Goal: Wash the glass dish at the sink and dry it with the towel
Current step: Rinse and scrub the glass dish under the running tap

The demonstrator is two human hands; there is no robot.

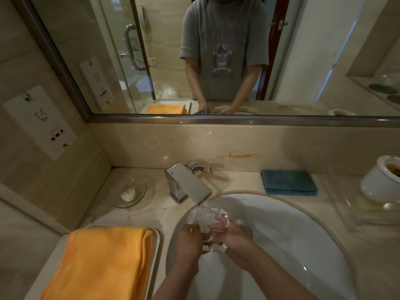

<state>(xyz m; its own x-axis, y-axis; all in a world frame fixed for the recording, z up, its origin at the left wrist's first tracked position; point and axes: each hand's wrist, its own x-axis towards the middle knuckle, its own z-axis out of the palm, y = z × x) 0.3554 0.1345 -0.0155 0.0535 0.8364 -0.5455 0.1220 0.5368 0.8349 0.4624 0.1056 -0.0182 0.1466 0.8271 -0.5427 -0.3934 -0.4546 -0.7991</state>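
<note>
A clear, thick glass dish (205, 219) is held over the white sink basin (303, 245), right below the chrome faucet spout (190, 187), with water running onto it. My left hand (190, 239) grips its left side and my right hand (229, 234) grips its right side, fingers inside the rim. A folded orange towel (101, 263) lies on a white tray (155, 252) left of the sink. A folded blue towel (287, 182) lies on the counter behind the sink, to the right.
A glass soap dish with a white soap bar (128, 193) sits left of the faucet. A white ceramic pot (381, 182) stands at the right edge. A wall mirror (216, 50) shows a person in a grey shirt.
</note>
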